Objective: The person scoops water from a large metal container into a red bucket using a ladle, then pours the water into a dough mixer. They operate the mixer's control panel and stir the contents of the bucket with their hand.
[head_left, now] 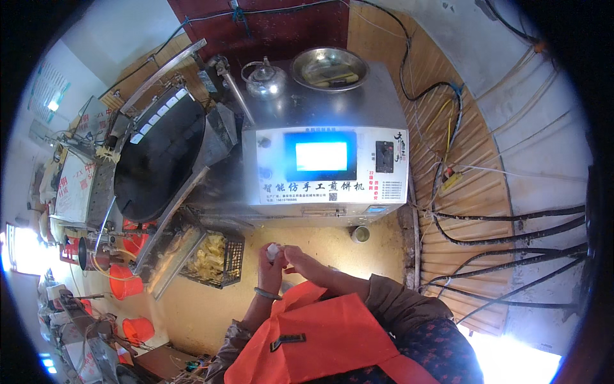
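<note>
My left hand (268, 274), with a dark bracelet on its wrist, is closed around a small white thing (273, 251), perhaps a wad of paper or cloth; its kind is too small to make out. From the right my right hand (299, 260) comes in with bent fingers against the white thing and the left fingers. Whether the right fingers grip it is hard to see. Both hands are held in front of my red apron (313, 339), above the yellowish floor and short of the machine with a lit screen (321, 157).
A metal kettle (267, 80) and a steel bowl (330, 88) stand on the machine. To its left is a round black griddle (153, 163). A black crate (231, 262) holds yellowish scraps. Red buckets (125, 281) stand at left; black cables (511, 217) hang at right.
</note>
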